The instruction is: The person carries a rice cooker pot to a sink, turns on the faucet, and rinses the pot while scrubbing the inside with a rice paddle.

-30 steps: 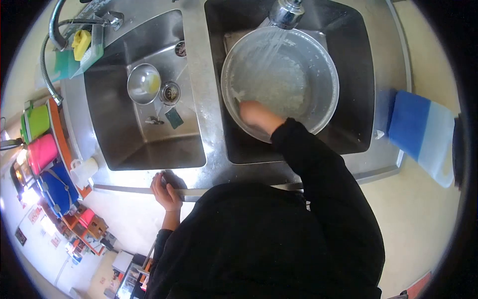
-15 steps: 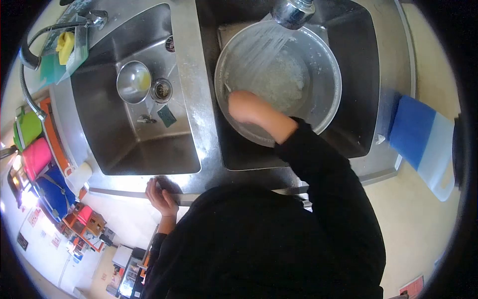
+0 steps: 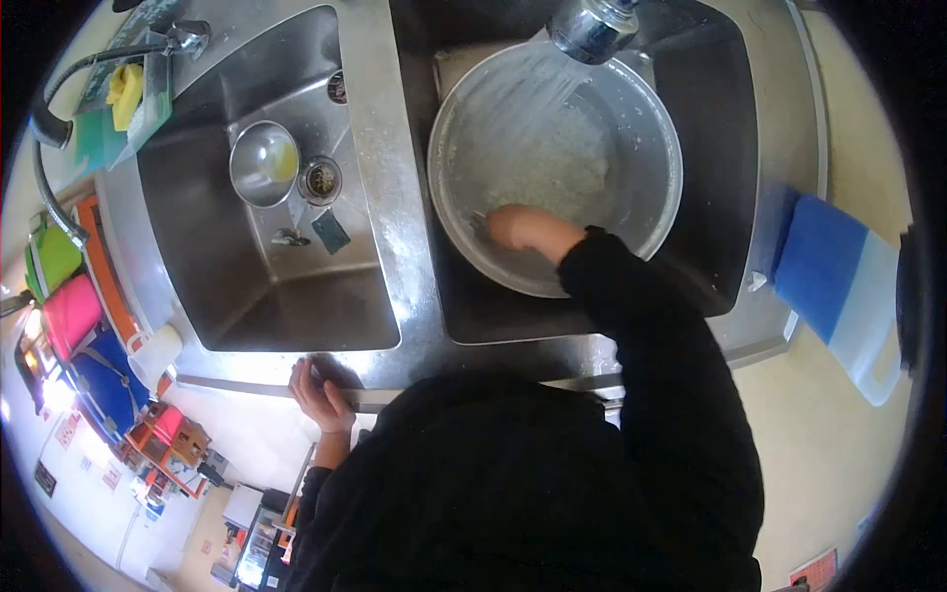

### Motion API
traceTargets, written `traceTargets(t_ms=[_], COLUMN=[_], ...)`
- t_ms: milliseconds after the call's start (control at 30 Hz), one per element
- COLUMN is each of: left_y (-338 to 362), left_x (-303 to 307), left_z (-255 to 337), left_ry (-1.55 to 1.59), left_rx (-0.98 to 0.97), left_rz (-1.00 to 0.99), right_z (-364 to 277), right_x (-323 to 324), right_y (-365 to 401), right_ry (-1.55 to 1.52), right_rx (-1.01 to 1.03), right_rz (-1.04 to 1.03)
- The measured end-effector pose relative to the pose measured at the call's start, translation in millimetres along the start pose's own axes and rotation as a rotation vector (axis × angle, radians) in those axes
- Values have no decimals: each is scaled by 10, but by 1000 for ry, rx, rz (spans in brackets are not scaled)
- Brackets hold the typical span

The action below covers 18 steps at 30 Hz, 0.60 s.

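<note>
A wide, round metal basin (image 3: 659,212) sits in the right sink, with cloudy water and a pale, whitish mass in it. Water sprays into it from a chrome faucet head (image 3: 594,28). My right hand (image 3: 523,229) is inside the basin near its lower left wall, fingers curled closed. Something small and greyish shows at the fingertips; I cannot tell what it is. My left hand (image 3: 321,397) rests at the counter's front edge below the left sink, its fingers stretched out and holding nothing.
The left sink (image 3: 271,301) holds a small metal bowl (image 3: 258,183) with yellowish liquid, a dark green scouring pad (image 3: 329,230) and a drain. A yellow cloth (image 3: 125,97) lies in a greenish tray at upper left. Blue and white boards (image 3: 824,257) stand at right.
My right hand has moved down and slightly right within the basin, toward its near wall. The left hand stays at the counter edge. Water keeps spraying.
</note>
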<state>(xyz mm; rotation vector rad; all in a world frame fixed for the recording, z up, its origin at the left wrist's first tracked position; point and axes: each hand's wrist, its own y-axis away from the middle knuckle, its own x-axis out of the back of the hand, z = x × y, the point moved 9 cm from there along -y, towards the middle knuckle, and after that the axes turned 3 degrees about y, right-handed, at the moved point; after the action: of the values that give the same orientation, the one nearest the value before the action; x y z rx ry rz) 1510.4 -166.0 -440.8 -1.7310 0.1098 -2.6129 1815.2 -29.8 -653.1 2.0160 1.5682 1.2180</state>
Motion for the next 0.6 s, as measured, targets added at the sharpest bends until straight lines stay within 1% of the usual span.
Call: traceTargets(t_ms=[33,100,200,233,333,433,533,567,600], left_y=[-18,12,11,10,-7,2,0,16,43], left_x=[-19,-19,-21,-20,-13,-16,-12,-30,-24], left_z=[-17,-24,-33,-33,-3,-13,2,5,-6], left_ry=[-5,7,13,7,10,6,24,20,12], left_rx=[11,23,43,46,51,62,46,51,56], left_rz=[-6,-38,-37,-34,-23,-23,-9,-14,-22], right_z=[-48,-247,-637,-646,-454,-619,-554,-463,-444], right_x=[102,468,585,565,722,641,408,404,441], right_y=[103,559,913,863,786,1014,736,640,639], right_ry=[-55,-176,-33,-89,-252,-159,-205,-190,-182], right_rx=[-12,-47,-33,-127,-132,-81,-156,-88,-108], right_rz=[-32,-118,-13,-51,106,47,217,299,234])
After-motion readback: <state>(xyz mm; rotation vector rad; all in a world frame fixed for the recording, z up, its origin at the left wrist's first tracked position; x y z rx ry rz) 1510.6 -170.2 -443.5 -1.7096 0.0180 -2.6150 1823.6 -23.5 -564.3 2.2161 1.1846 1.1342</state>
